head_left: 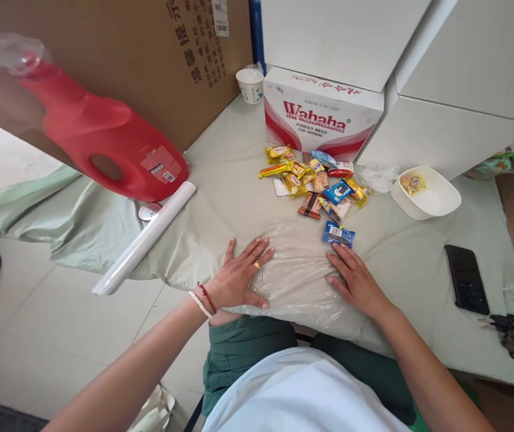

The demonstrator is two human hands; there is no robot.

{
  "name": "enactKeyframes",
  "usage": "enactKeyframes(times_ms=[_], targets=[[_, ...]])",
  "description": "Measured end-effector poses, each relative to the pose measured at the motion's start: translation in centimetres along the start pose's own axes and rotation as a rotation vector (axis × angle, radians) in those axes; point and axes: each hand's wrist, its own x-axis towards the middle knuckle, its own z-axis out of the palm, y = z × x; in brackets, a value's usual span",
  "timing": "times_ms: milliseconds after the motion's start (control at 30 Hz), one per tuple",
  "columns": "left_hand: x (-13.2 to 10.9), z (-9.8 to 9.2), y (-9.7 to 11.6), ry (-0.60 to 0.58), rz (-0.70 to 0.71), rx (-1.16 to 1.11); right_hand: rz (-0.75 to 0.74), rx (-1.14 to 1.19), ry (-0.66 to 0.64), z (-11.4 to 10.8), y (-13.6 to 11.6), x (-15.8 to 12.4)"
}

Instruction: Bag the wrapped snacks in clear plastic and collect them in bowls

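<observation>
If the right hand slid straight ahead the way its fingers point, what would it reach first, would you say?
The right hand lies flat on the clear plastic bag, fingers pointing up and left. The blue snack packet just beyond the fingertips would probably come first, then the snack pile.

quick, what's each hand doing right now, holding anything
Left hand: open, palm flat on the clear plastic bag, holding nothing.
Right hand: open, flat on the same bag, holding nothing.
</observation>
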Motion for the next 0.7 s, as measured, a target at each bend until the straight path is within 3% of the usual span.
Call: enactKeyframes(times_ms=[133, 267, 400, 500, 600, 700], targets=[[-0.2, 0.0, -0.4, 0.091, 0.057, -0.029, 0.077, 0.127, 0.170, -2.9, 0.6, 1.5], [-0.2, 0.5, 0.2, 0.227, -0.011, -0.050, 0.171, 0.024, 0.280, -5.0, -0.4, 8.7], [-0.3, 0.7, 0.6, 0.242, -0.065, -0.062, 0.104, -0.195, 0.223, -2.8, -1.7, 17.8], [-0.3, 0.5, 0.6, 0.241, -0.050, -0.070, 0.054, -0.307, 0.147, -1.1, -2.4, 22.8], [-0.4, 0.5, 0.5, 0.248, -0.040, -0.105, 0.135, -0.260, 0.210, -1.7, -2.6, 24.0], [-0.4, 0.6, 0.5, 0.268, -0.040, -0.128, 0.279, 0.023, 0.404, -4.3, -2.9, 21.0]])
